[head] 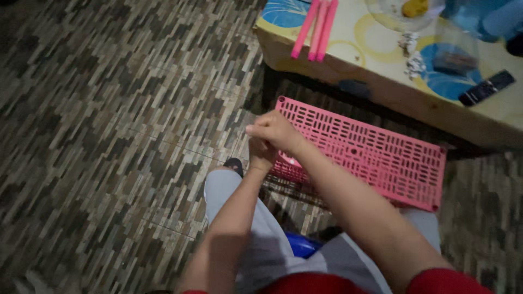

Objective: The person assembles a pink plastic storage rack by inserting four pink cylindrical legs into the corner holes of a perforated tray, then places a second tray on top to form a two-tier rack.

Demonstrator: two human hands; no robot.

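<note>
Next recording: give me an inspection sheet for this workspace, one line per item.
Surface: patterned tile floor, dim light.
Job's things: pink slotted plastic panel resting across the person's lap, its left corner at both hands.
Clutter: three pink rods, black remote, crumpled bits and a yellow lump on the low table.
Grippers: left hand closed at the panel's corner; right hand fisted just above it.
Cables: nothing seen.
Surroundings: dark gap under the table; a sandal toe by the knee.

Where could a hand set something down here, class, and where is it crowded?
Free: the patterned floor left of the pink slotted panel. Crowded: the table, with pink rods, remote and bowl, and around both hands at the panel's corner.
</note>
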